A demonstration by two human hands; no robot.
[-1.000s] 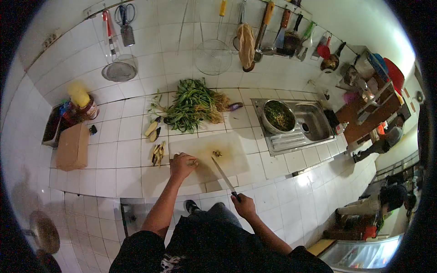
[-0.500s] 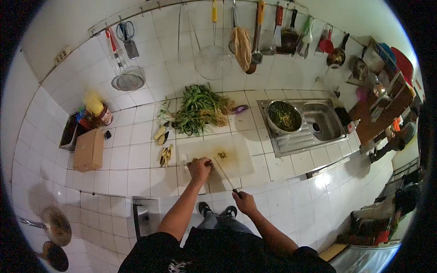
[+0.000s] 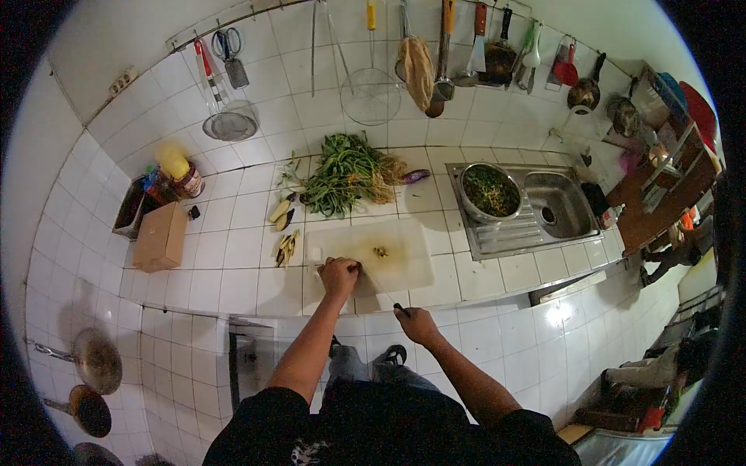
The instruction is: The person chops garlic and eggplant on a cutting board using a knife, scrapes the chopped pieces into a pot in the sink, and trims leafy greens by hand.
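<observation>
My left hand [image 3: 339,277] is closed over the near left part of the white cutting board [image 3: 416,272]. A dark end shows by its fingertips, but most of what it holds is hidden. My right hand [image 3: 419,325] grips a knife [image 3: 381,287] by its black handle, the blade slanting up and left toward my left hand. A few small cut bits [image 3: 380,252] lie mid-board. Left of the board are pale strips [image 3: 286,248] and peeled-looking eggplant pieces [image 3: 280,210]. Behind it sits a heap of leafy greens with roots [image 3: 342,182], beside a purple eggplant [image 3: 416,176].
A metal bowl of chopped greens [image 3: 491,193] stands on the drainboard of the steel sink [image 3: 550,206] at right. A cardboard box [image 3: 160,237] and a yellow-topped jar [image 3: 185,179] stand at left. Strainers [image 3: 231,122] and ladles hang on the wall.
The view has tipped slightly, so the counter sits higher in the picture. The knife's handle has moved a little up and left; my left hand keeps its place on the board.
</observation>
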